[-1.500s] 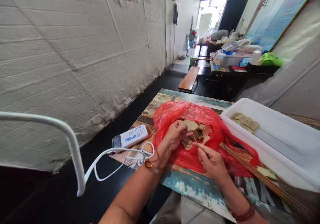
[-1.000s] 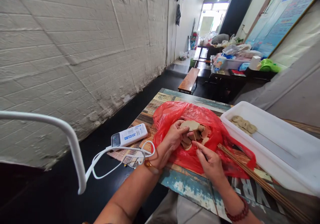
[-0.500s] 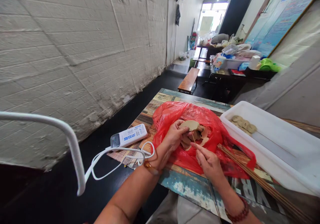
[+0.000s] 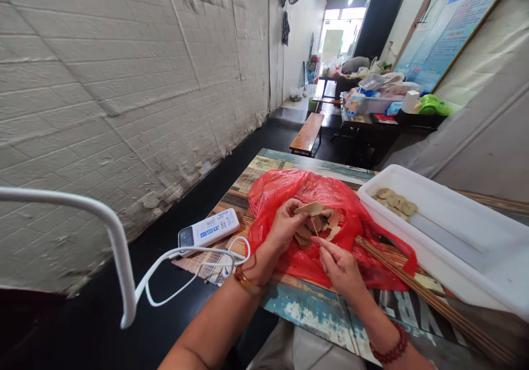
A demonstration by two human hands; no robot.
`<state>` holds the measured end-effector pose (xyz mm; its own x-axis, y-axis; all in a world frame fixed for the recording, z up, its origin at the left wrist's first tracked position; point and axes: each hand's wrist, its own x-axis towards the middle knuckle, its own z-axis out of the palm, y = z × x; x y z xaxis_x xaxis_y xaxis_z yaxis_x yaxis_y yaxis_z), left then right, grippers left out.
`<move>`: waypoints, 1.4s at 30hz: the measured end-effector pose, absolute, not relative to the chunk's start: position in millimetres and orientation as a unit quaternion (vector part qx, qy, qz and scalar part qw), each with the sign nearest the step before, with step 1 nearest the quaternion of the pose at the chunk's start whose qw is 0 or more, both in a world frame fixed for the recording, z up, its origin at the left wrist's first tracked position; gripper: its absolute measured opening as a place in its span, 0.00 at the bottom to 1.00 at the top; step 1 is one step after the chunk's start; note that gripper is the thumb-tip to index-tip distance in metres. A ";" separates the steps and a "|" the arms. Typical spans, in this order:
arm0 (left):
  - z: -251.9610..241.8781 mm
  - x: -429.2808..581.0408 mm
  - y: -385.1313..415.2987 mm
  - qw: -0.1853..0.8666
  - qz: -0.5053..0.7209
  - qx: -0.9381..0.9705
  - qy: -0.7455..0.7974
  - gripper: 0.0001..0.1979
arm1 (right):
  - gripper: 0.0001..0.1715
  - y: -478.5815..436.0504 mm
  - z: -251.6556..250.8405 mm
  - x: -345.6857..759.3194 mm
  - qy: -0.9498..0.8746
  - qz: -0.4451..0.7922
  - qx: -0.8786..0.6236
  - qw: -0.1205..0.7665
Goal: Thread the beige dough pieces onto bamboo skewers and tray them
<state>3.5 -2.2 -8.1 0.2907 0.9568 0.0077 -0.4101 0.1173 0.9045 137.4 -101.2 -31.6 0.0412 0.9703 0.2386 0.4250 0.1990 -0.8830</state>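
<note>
My left hand (image 4: 286, 222) pinches a flat, round beige slice (image 4: 311, 209) above an opened red plastic bag (image 4: 268, 191). Between the fingers of my right hand (image 4: 339, 262) is a thin wooden skewer (image 4: 315, 228), its tip at the slice's lower edge; whether it has pierced the slice I cannot tell. More beige slices (image 4: 332, 231) lie inside the bag beneath my hands. To the right, a bundle of skewers (image 4: 417, 290) rests partly on the bag. A white plastic tub (image 4: 458, 238) beyond holds several slices (image 4: 397, 202) threaded on a skewer.
A white power bank (image 4: 209, 228) with a looped white cable (image 4: 159, 303) sits at the table's left edge. Behind the table (image 4: 306, 309) stand a wooden bench (image 4: 306, 132) and a second table loaded with bags and boxes. A white brick-patterned wall (image 4: 124, 83) runs along the left.
The slice in my left hand has tipped to a more edge-on angle, with the skewer tip still against it. The whole view has shifted slightly.
</note>
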 end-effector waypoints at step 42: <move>-4.5 4.2 -5.5 0.721 0.459 0.427 0.296 0.17 | 0.21 -99.7 -26.9 140.7 -0.639 0.235 -0.569 0.461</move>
